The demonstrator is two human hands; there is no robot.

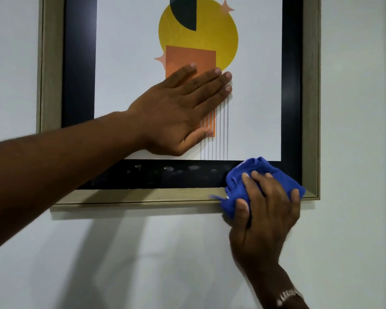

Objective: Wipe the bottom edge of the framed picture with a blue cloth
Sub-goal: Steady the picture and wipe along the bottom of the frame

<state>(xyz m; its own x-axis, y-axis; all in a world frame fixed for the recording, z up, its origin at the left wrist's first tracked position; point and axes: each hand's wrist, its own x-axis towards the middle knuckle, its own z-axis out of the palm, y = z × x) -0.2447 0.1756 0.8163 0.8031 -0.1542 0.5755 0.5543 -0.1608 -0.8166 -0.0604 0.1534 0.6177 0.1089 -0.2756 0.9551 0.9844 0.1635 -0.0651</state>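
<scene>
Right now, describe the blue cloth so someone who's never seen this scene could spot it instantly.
Find the framed picture on the white wall and follow its wooden bottom edge toward the lower right corner. There the right hand presses a bunched blue cloth over the edge. It is the only vivid blue, soft thing in view.

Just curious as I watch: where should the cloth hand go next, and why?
Probably slide the right hand and blue cloth leftward along the bottom edge: the cloth sits near the right corner, and pale smudges show on the black border to its left.
</scene>
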